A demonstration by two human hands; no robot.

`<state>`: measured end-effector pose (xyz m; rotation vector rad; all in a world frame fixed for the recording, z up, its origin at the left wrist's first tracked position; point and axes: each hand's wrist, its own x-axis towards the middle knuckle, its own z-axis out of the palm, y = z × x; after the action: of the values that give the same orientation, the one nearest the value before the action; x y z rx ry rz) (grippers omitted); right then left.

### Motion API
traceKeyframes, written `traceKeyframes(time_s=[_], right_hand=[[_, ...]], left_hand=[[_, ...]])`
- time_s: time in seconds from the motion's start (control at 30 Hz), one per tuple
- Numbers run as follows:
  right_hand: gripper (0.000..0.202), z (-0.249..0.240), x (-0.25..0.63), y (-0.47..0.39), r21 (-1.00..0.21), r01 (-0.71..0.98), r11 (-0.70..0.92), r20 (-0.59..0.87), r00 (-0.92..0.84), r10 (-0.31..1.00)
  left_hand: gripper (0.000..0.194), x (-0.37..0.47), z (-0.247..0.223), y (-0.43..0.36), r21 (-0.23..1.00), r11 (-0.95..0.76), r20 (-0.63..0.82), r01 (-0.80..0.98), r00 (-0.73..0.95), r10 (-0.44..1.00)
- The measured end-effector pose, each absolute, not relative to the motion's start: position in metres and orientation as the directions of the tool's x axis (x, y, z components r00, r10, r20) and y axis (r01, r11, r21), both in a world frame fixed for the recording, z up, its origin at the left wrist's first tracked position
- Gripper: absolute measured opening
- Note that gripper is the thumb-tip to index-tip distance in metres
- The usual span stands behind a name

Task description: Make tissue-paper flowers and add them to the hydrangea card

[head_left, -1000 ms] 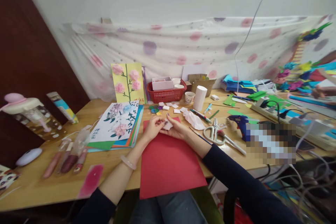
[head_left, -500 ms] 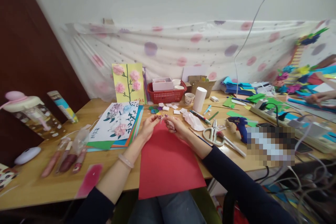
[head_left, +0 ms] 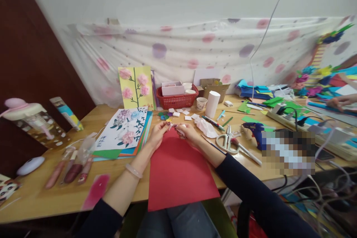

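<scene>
At lower centre lies a red sheet point(head_left: 181, 174). Around its far end, mid-frame, your left hand point(head_left: 157, 136) pinches fingertips together and your right hand point(head_left: 189, 134) curls closed, both on a white scrap point(head_left: 182, 129); beyond stands a red basket point(head_left: 177, 102).

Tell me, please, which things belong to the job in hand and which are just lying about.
Likely the job: white piece in the fingers, red sheet below, loose white squares.
Apparently just lying about: white mouse, lidded bottle, white plug adapter.
</scene>
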<state>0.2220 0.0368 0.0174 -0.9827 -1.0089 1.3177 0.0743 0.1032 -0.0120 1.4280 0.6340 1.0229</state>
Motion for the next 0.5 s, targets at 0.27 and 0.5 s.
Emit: traceKeyframes(time_s=[0.27, 0.5], right_hand=[[0.033, 0.0139, 0.2234, 0.0374, -0.973, -0.227, 0.036, 0.034, 0.013, 0.999], [0.034, 0.0136, 0.2230, 0.0374, -0.978, -0.203, 0.046, 0.046, 0.006, 0.999]], left_hand=[[0.027, 0.0740, -0.0114, 0.1020, 0.975, -0.149, 0.212, -0.166, 0.470, 0.857], [0.027, 0.0744, -0.0117, 0.1012, 0.975, -0.173, 0.220, -0.143, 0.454, 0.864]])
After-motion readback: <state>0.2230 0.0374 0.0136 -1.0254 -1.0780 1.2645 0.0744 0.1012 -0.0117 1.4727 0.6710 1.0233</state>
